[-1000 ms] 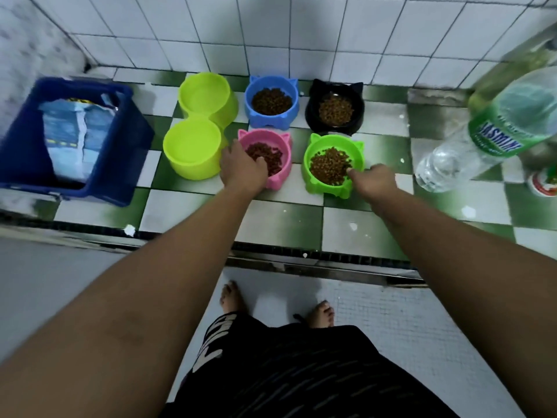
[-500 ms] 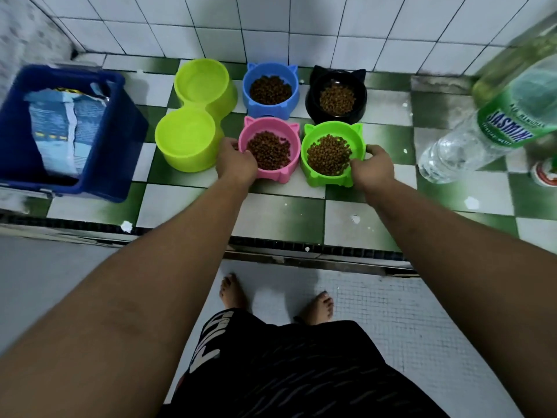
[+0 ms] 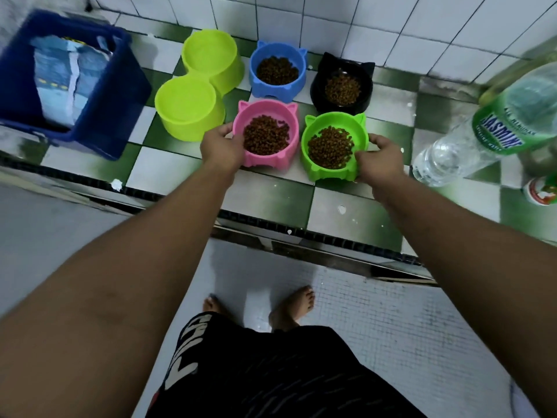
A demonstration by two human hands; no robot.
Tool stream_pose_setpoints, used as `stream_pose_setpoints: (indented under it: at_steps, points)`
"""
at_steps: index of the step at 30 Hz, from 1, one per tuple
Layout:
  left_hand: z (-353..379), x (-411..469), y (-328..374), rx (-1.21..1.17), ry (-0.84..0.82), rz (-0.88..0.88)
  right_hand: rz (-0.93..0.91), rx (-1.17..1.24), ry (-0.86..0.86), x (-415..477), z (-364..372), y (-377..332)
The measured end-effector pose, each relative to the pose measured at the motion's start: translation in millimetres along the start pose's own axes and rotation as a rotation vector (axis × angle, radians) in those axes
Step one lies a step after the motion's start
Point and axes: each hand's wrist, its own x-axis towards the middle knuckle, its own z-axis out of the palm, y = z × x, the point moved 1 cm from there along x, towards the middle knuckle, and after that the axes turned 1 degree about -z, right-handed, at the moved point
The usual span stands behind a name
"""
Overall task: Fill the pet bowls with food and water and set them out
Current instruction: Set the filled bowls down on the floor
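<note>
Head view, single entry. Pink bowl (image 3: 294, 132), filled with kibble, stands in the near row of the checkered ledge (image 3: 346, 206), just left of the green bowl (image 3: 331, 119), which is also filled; a narrow gap separates them. Your left hand (image 3: 221, 146) curls round the pink bowl's left wall. Your right hand (image 3: 379, 159) curls round the green bowl's right wall and near rim. Both grips sit on the outer sides, which likely keeps your fingers off the food and lets you move the pair together for setting out. In the far row, the blue bowl (image 3: 271, 92) and black bowl (image 3: 340, 108) are filled and untouched. The yellow-green double bowl (image 3: 190, 129) sits at left, close beside the pink one, and is probably meant for water. The water bottle (image 3: 482, 137) is well to the right. The blue crate (image 3: 114, 95), far left, holds a pale bag (image 3: 60, 82). You cannot tell whether the double bowl contains water, or whether the held bowls are lifted or resting. The fingertips behind the walls are hidden. The bottle's upper end is cut off, and so is a small red-and-white container (image 3: 541, 190) at the right edge.
</note>
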Motion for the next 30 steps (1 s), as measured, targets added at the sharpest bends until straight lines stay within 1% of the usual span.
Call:
stream_pose_setpoints:
  at_steps: [4,7,10,14,17,20,24,30]
  points:
    - [-36.5,-26.9,4.6,-0.020,0.025,0.056,-0.037,0.063,-0.014,-25.0,9.8,-12.6]
    - [-74.5,-39.3,-11.0,-0.041,0.039,0.043,-0.051,0.097,-0.066,-51.0,26.1,-22.2]
    - [-126.6,-48.0,-43.1,-0.066,0.068,0.018,-0.081,0.099,-0.117,-84.8,49.2,-30.5]
    - [-214.3,-76.4,-88.6,-0.125,0.154,-0.011,-0.180,0.004,-0.165,-146.5,96.7,-35.9]
    - [-287.4,-101.5,-123.5,-0.187,0.223,-0.061,-0.218,-0.018,-0.237,-198.7,149.2,-36.9]
    - [-366.2,-117.9,-167.9,-0.251,0.330,-0.103,-0.221,-0.008,-0.365,-252.5,212.1,-38.2]
    - [-460.9,-134.3,-230.8,-0.302,0.477,-0.203,-0.267,-0.032,-0.568,-322.6,304.9,-39.5]
    - [-580.1,-145.5,-280.1,-0.417,0.728,-0.305,-0.329,-0.101,-0.804,-395.0,451.5,-63.6]
